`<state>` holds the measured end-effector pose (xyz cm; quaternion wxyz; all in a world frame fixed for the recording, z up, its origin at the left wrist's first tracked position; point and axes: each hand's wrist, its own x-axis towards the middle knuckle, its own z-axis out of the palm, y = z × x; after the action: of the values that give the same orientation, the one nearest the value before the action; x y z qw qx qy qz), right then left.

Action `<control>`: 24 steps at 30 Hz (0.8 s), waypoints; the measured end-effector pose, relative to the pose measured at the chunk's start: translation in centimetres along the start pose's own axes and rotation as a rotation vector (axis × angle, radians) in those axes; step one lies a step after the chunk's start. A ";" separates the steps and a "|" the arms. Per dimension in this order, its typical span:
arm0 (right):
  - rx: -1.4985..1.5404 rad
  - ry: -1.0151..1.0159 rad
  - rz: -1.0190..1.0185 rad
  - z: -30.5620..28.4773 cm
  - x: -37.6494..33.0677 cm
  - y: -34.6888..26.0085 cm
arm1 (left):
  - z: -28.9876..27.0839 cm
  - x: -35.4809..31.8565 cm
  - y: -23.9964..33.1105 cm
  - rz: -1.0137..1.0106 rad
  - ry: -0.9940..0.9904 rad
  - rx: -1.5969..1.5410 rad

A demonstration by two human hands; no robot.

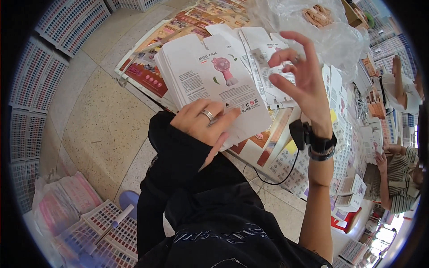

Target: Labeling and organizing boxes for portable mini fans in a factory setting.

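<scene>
A stack of flat white printed cartons (183, 76) with a pink handheld fan pictured on top lies tilted at the table's near edge. My left hand (203, 120), with a ring on one finger, rests on the lower left of the top carton, its fingers loosely bent and apart. My right hand (304, 78) is raised over the right side, fingers spread and curved, wearing a dark wrist strap (319, 143). Close to its fingertips a small translucent piece (258, 57) shows; whether a finger touches it I cannot tell. More flat cartons (277, 94) lie beneath that hand.
A clear plastic bag (344, 42) stands at the back right. Printed sheets (147, 69) cover the table. Trays of small coloured pieces (27, 102) are stacked at left; a pink bagged bundle (71, 201) lies lower left. Another person in a striped top (402, 178) holds a carton at right.
</scene>
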<state>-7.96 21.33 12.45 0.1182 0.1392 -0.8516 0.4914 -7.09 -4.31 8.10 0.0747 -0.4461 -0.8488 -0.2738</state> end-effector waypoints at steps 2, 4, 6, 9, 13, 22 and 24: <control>0.201 -0.129 0.075 0.2 1.7 1.1 | 0.2 0.9 -0.9 0.022 -0.011 -0.040; 0.454 -0.365 0.158 -0.1 2.9 2.4 | 0.7 1.2 -1.6 0.021 -0.003 -0.053; 0.466 -0.379 0.132 -0.1 3.9 4.0 | 1.1 1.5 -2.1 0.017 0.003 -0.063; 0.464 -0.437 0.119 -0.4 4.5 4.5 | 1.6 1.8 -2.5 0.082 0.045 -0.045; 0.501 -0.492 0.238 -0.5 4.8 2.9 | 2.1 1.9 -3.1 0.093 0.087 0.006; 0.422 -0.481 0.319 -0.9 5.2 2.5 | 2.0 2.5 -3.2 0.066 0.042 -0.060; 0.449 -0.476 0.335 -0.7 5.3 2.6 | 2.1 2.4 -3.2 0.063 0.071 -0.040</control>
<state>-13.77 22.49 12.51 -0.1990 0.1307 -0.7372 0.6323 -10.81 -2.87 5.97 0.1045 -0.4640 -0.8255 -0.3037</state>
